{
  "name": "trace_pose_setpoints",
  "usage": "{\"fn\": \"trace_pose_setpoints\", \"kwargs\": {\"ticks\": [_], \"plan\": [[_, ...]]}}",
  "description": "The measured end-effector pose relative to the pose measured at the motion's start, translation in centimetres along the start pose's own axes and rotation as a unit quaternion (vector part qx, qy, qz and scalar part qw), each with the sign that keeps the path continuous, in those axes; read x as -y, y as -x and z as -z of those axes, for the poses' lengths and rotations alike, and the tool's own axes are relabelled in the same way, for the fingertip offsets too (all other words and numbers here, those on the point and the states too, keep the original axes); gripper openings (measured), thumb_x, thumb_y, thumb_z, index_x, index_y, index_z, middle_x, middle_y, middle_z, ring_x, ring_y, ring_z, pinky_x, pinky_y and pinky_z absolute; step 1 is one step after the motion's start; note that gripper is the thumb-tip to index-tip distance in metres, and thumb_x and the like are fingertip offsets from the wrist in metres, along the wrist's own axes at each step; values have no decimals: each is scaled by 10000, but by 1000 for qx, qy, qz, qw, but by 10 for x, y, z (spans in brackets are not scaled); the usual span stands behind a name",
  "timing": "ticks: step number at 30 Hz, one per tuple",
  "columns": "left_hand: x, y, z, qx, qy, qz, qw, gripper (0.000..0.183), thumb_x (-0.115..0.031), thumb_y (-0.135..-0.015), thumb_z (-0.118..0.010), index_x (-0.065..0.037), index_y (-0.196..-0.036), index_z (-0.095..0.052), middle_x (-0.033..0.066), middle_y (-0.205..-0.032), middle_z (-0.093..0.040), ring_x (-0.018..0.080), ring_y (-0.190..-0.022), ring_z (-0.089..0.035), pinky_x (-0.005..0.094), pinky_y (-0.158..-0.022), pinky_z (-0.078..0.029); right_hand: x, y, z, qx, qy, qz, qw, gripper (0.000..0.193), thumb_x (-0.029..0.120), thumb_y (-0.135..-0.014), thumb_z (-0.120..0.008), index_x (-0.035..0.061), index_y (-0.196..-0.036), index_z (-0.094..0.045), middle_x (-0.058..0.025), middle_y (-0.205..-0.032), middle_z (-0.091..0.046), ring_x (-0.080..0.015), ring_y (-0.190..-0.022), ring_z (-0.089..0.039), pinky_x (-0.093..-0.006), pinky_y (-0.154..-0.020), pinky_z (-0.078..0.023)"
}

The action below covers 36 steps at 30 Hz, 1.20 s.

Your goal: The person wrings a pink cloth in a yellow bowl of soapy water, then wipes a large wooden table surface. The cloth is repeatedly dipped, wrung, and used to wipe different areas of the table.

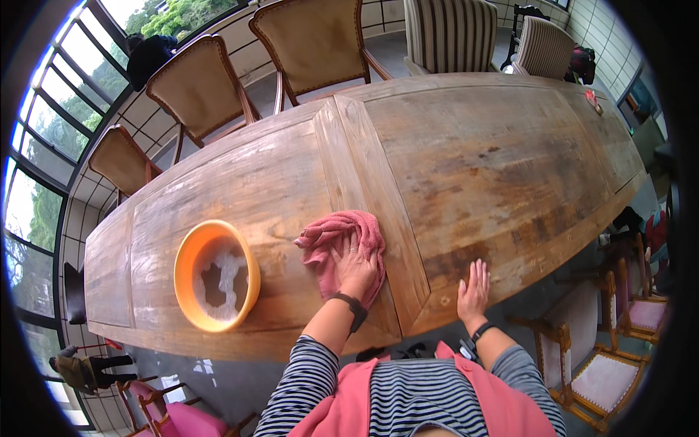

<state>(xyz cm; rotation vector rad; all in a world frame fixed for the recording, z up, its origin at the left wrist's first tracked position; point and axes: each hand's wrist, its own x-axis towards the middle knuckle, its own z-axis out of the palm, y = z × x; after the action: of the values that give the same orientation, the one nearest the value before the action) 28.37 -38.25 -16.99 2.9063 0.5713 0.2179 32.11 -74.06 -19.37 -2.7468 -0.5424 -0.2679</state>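
A bunched pink towel (pixel 371 224) lies on the long wooden table (pixel 277 175), against the raised cross strip. My left hand (pixel 357 268) presses down on the towel from above, fingers stretched out over the cloth and thumb apart. Farther right, my right hand (pixel 474 291) rests at the table's near edge with its fingers extended and nothing in it. Left of the towel stands an orange-yellow basin (pixel 183 280) holding water with white suds.
Upholstered chairs (pixel 196 91) line the far side, with striped chairs (pixel 451 36) farther right. More chairs (pixel 601 379) stand at the near right, and pink ones (pixel 189 422) at the near left. Someone (pixel 95 368) stands at the lower left. A red cloth (pixel 591 97) lies at the table's far right.
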Motion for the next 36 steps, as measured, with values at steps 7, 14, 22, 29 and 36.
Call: {"fn": "trace_pose_setpoints", "kwargs": {"ticks": [7, 14, 22, 29, 36], "plan": [[33, -169, -24, -7, -8, 48, 999, 717, -578, -1035, -394, -161, -1620, -399, 68, -1724, -277, 309, -1603, -174, 691, -1243, -29, 7, -5, 16, 64, 19, -27, 997, 691, 172, -964, -585, 17, -1593, -344, -209, -1670, -333, -391, -1569, -265, -534, -1290, -180], [67, -298, -35, -49, -24, 49, 997, 703, -573, -1023, -427, -170, -1599, -427, 68, -1704, -325, 317, -1584, -221, 682, -1245, -74, 12, -7, 25, 116, 40, -46, 991, 689, 166, -974, -537, 10, -1605, -309, -228, -1681, -295, -412, -1568, -249, -544, -1284, -168], [88, -386, -30, 1, -30, 66, 997, 705, -574, -1060, -357, -165, -1634, -361, 63, -1730, -270, 288, -1615, -154, 660, -1261, -60, 15, -10, 30, 130, 33, -41, 990, 700, 150, -952, -520, -10, -1599, -306, -250, -1672, -295, -446, -1557, -254, -556, -1277, -172], [108, -458, -40, 25, -26, 94, 995, 686, -606, -1069, -278, -243, -1647, -348, 13, -1751, -215, 259, -1623, -134, 667, -1259, -23, 13, -8, 29, 142, 33, -51, 988, 755, 170, -899, -560, -27, -1586, -319, -267, -1663, -298, -470, -1551, -248, -584, -1270, -160], [65, -496, -64, 59, 52, 26, 997, 616, -540, -1081, -269, -287, -1634, -370, 16, -1763, -163, 275, -1632, -73, 726, -1224, 45, 12, -9, 30, 148, 29, -45, 988, 782, 178, -881, -596, -24, -1586, -324, -262, -1660, -299, -471, -1547, -254, -589, -1266, -172]]}}
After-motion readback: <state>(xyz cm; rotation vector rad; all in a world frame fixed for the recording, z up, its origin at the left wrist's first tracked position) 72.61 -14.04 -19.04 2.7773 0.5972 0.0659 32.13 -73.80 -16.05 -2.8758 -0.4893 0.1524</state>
